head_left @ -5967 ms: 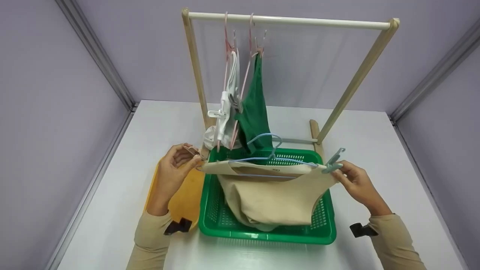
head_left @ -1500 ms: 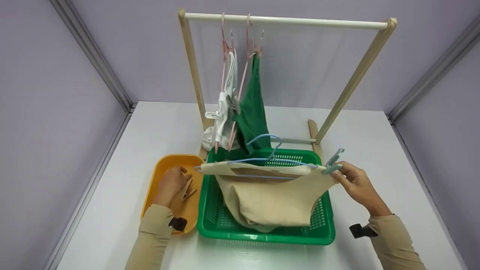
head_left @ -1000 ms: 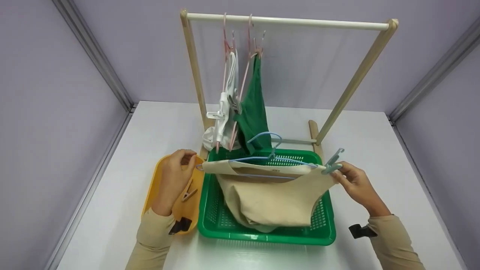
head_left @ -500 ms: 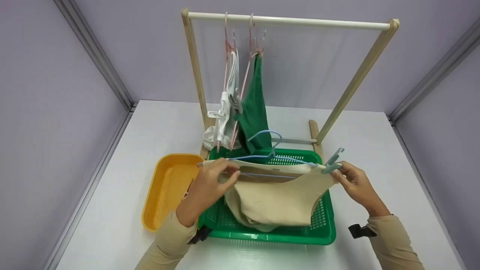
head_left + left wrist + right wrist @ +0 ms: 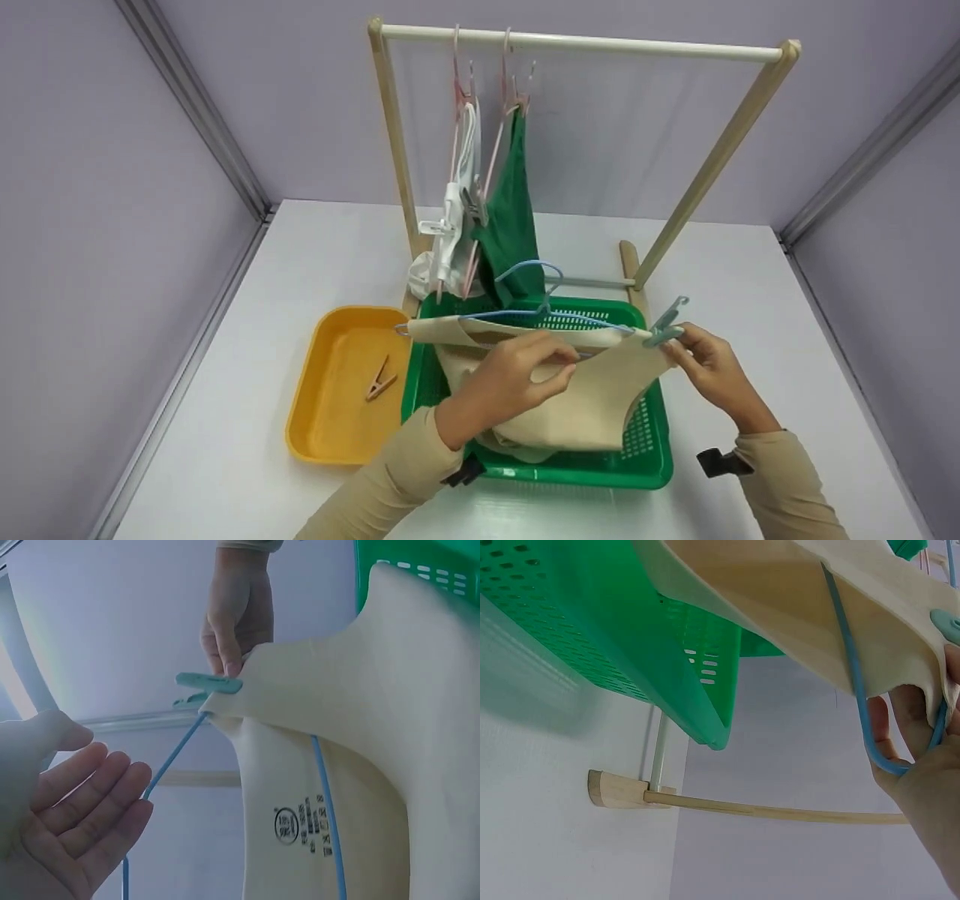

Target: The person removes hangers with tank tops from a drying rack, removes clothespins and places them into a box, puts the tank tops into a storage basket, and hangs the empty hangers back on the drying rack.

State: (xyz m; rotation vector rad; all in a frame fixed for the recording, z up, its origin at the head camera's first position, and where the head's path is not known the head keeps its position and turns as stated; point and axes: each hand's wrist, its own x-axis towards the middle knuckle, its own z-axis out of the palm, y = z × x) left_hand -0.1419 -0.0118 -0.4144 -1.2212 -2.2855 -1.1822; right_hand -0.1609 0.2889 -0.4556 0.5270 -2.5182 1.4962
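White bench (image 5: pixel 247 352): free lane along left edge, outside yellow plastic tray (image 5: pixel 330 420); another by right edge, past right hand (image 5: pixel 716 371). Centre blocked: beige cloth garment (image 5: pixel 592 409) on slim blue hanger (image 5: pixel 544 309) spans green perforated plastic basket (image 5: pixel 585 477), left hand (image 5: pixel 514 375) over it. Near far edge: room between hanging green cloth (image 5: pixel 516 210) and right wooden post (image 5: pixel 711 172).

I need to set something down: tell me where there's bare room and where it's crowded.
The white table is bare left of the yellow tray, past the near rim of the green basket and right of the right hand. Crowded: over the basket, with the beige garment, blue hanger and left hand.
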